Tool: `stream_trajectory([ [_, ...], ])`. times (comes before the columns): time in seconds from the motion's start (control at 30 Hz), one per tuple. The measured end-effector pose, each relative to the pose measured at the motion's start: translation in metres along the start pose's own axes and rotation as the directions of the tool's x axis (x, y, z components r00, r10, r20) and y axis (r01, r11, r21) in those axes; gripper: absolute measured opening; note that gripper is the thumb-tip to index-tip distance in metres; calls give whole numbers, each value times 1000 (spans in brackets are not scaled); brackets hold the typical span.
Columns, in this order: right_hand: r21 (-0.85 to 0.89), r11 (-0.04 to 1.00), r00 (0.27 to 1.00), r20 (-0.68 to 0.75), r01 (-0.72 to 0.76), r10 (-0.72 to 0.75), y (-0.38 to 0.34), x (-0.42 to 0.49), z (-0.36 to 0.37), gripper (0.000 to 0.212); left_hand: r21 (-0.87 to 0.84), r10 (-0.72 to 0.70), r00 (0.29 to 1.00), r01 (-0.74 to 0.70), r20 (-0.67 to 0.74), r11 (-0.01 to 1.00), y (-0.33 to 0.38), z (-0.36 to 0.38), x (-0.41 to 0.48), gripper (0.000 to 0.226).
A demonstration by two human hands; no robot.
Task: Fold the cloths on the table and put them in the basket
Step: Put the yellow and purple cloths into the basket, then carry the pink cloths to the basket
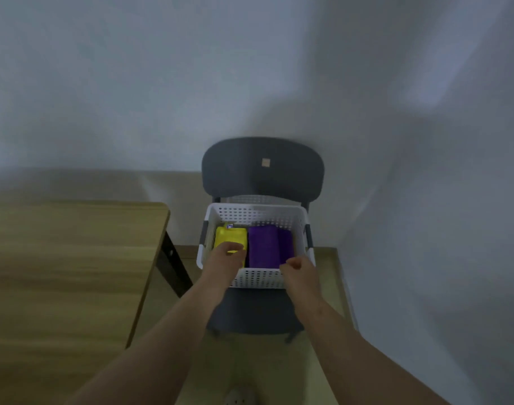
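A white perforated basket point(258, 278) stands on the seat of a dark grey chair. Inside it a folded yellow cloth point(230, 235) lies at the left. A folded purple cloth point(263, 247) lies beside it, and a second purple cloth point(286, 244) is at the right. My left hand point(225, 257) reaches into the basket's left side, its fingers curled over the near end of the yellow cloth. My right hand point(299, 267) hovers over the basket's front right corner with curled fingers and holds nothing. No cloth shows on the table.
The wooden table point(68, 258) with a black leg fills the left side. The chair's backrest point(263, 168) rises behind the basket, against a pale wall. Another wall runs close along the right of the chair. Light wooden floor shows below.
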State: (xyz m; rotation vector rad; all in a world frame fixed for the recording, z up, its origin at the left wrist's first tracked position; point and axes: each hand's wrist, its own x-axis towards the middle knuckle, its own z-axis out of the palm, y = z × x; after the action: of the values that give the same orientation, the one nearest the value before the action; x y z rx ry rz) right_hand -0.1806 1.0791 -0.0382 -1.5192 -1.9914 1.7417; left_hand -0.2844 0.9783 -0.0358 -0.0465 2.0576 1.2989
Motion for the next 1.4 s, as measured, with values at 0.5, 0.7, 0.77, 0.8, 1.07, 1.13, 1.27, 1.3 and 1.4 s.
stream_trajectory([
  [0.5,42,998,998,42,41,-43,150,-236,-110,16,-125,65,998,-63,18,990,-115,21,-312,12],
  [0.7,178,984,998,63,-26,15,188,-329,-109,15,-145,108,994,-110,-23,983,-163,-3,-410,14],
  [0.77,226,974,997,71,5,-22,195,-369,-109,17,-148,141,989,-146,-42,978,-174,-16,-435,14],
  [0.8,245,969,997,64,17,-34,198,-392,-107,18,-138,160,986,-164,-43,977,-181,-22,-447,15],
  [1.07,312,950,999,36,-14,3,279,-581,-55,16,-92,195,981,-193,17,977,-296,-97,-565,13],
  [1.13,310,949,998,60,-49,32,303,-618,-47,17,-92,176,984,-174,20,980,-326,-110,-591,13],
  [1.27,316,948,998,43,-48,36,340,-688,-39,16,-111,166,986,-162,25,980,-375,-139,-651,16],
  [1.3,318,947,999,41,-45,34,348,-700,-37,16,-114,170,985,-167,22,979,-385,-144,-662,17],
  [1.4,315,948,997,69,-45,24,370,-745,-29,15,-125,186,983,-185,-4,975,-418,-160,-704,16],
])
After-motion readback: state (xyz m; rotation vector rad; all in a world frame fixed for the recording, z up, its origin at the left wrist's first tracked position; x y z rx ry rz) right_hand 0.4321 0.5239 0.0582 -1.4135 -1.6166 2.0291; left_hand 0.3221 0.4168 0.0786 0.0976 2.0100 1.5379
